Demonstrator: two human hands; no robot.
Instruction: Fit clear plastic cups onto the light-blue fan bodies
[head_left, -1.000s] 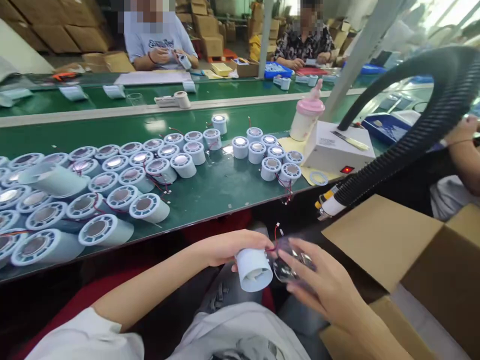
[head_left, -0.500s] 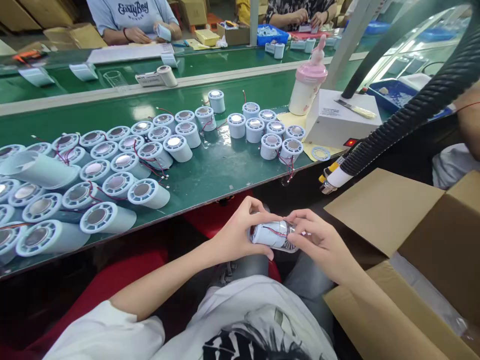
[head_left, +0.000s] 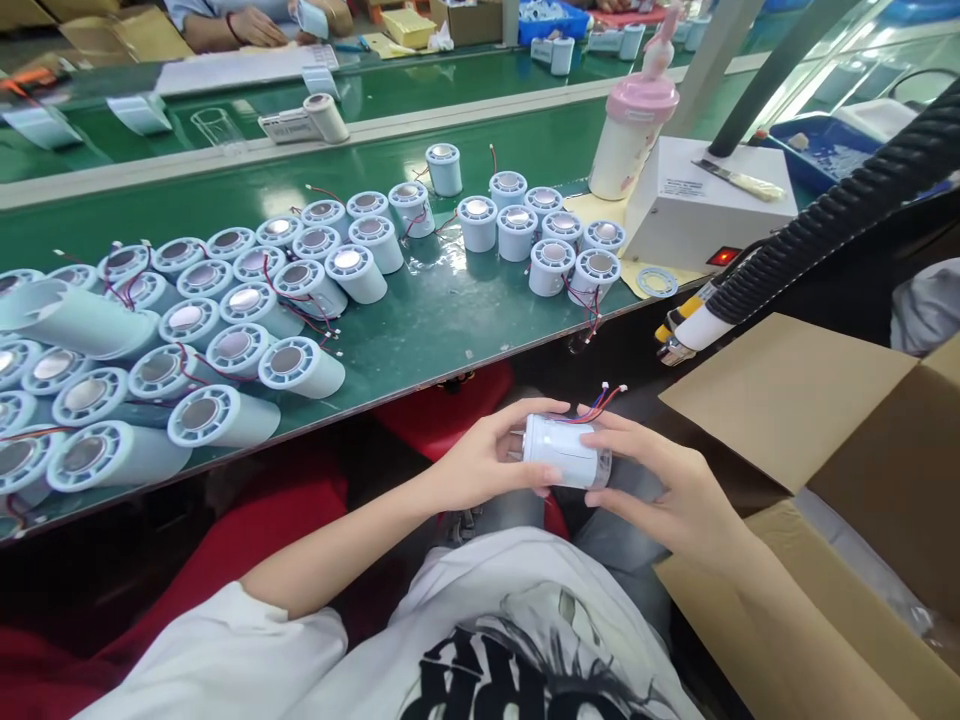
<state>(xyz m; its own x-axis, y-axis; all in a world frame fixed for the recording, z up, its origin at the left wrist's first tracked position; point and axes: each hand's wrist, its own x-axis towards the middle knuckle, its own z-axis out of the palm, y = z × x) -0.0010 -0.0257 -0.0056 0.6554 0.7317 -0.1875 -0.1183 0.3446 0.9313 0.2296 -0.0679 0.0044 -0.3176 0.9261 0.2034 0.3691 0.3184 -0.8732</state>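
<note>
In the head view, both hands meet over the person's lap, just below the near edge of the green conveyor belt (head_left: 420, 340). Between them lies a white cylindrical housing (head_left: 564, 450) on its side, with thin red wires (head_left: 600, 402) sticking up from its far end. The left hand (head_left: 480, 462) closes on the left end of the housing, thumb on top and fingers curled beneath. The right hand (head_left: 660, 480) grips the right end, fingers wrapped over the top and side; a clear rim shows at that end under the fingertips.

On the belt to the left, many more white cylindrical housings (head_left: 225, 330) stand and lie packed side by side, their ring-shaped faces with shiny round centres turned up or toward the camera, some trailing red wires. A smaller cluster of upright housings (head_left: 555, 245) stands further right, near a white control box (head_left: 697, 215) with a lit red switch. A pink-capped bottle (head_left: 630, 135) stands at the far left corner of that box, and a flat tool lies on its top. A loose white ring (head_left: 657, 283) lies on the belt just in front of the box.

A black corrugated hose (head_left: 832, 215) runs down from the upper right to a white and yellow nozzle hanging past the belt edge. An open cardboard box (head_left: 817, 440) sits to the right of the hands. Across the belt, other people's hands work at the far side.
</note>
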